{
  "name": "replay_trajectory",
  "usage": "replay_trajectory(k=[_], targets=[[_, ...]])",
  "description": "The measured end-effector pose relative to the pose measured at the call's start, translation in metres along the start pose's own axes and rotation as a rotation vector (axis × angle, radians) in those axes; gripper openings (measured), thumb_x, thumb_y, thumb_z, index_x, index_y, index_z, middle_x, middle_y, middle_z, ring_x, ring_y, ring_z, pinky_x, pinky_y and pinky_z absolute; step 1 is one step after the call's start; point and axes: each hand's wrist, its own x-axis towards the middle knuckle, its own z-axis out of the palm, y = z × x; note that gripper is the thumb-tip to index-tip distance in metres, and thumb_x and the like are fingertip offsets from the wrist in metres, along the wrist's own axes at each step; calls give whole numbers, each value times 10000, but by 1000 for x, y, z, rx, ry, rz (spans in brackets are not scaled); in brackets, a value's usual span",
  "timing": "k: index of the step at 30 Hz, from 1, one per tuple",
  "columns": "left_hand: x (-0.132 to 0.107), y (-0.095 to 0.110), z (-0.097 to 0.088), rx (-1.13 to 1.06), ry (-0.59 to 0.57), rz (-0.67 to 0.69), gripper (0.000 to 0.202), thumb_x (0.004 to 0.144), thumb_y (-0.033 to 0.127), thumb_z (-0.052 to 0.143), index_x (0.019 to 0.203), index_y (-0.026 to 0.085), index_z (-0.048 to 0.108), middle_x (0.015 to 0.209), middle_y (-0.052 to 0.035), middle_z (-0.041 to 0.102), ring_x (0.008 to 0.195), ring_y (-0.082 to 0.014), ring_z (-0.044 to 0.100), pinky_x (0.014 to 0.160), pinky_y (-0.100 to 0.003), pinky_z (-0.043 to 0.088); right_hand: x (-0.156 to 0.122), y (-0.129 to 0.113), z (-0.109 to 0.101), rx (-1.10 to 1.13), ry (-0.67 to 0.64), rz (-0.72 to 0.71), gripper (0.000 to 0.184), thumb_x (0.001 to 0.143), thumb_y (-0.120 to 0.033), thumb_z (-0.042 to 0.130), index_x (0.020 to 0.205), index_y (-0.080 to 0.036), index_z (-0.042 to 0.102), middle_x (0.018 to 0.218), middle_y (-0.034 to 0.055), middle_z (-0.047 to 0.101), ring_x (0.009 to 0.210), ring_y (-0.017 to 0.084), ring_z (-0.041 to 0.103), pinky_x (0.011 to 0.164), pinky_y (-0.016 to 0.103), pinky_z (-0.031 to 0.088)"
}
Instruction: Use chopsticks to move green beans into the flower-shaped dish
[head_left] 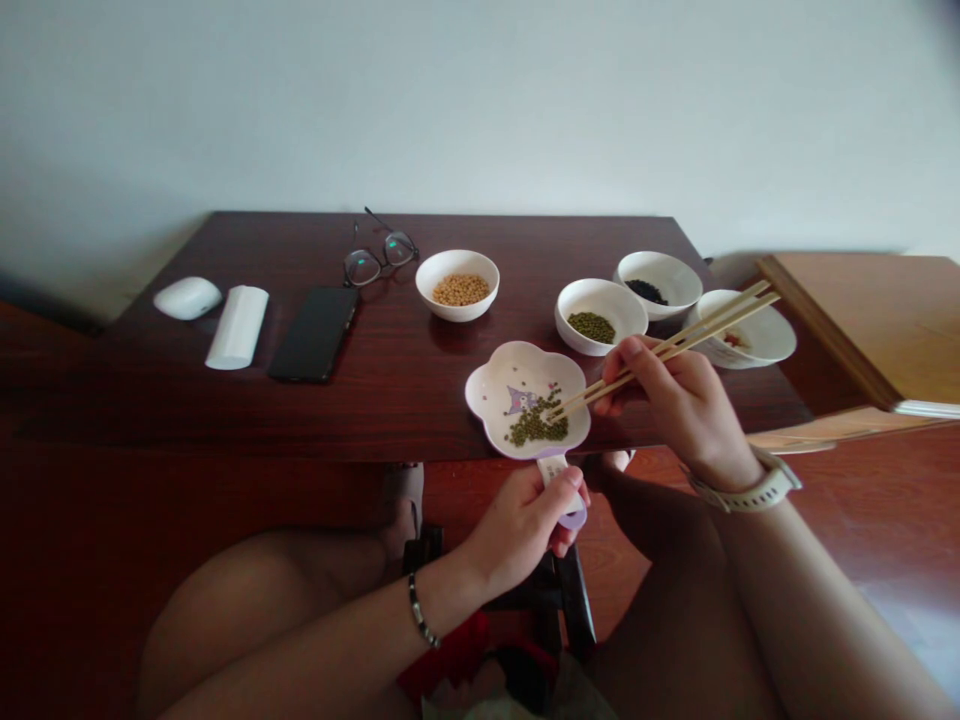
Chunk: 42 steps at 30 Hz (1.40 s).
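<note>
My left hand (525,525) is closed round the handle of a white flower-shaped dish (495,390) at the near table edge. A heap of green beans (536,428) lies in that dish beside a purple cartoon print. My right hand (671,400), with a white watch on the wrist, grips a pair of wooden chopsticks (675,345). Their tips rest among the green beans in the dish.
On the dark wooden table (390,370) stand white bowls of yellow beans (457,285), green beans (600,315), black beans (658,280) and a fourth bowl (750,335) at the right. Glasses (379,255), a black phone (315,332), a white case (238,325) and a white mouse (187,297) lie left. A lighter wooden board (862,320) juts in from the right.
</note>
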Motion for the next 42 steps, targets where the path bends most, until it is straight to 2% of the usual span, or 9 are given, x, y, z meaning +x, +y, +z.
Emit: replay_trajectory(k=[14,32,42], targets=[[0,2,2,18,4,-11,430,1010,578,564,869,172,570,658,26,519,517,-77,444,462,-193,339,0,-1,5,73,-37,10,473,986,-653,620,807,-224,709,688,40,717,588,177,687,554,278,575],[0,3,2,25,8,-17,441,998,598,567,872,175,570,649,28,520,516,-80,442,462,-194,332,-1,4,8,45,-43,-21,464,1022,-622,586,843,-207,691,704,29,714,594,151,698,565,243,581],[1,2,2,26,14,-20,480,977,642,580,858,177,573,635,31,517,500,-76,432,468,-198,332,-1,-1,8,105,13,-45,449,1021,-608,597,789,-230,666,696,29,688,603,165,669,557,275,556]])
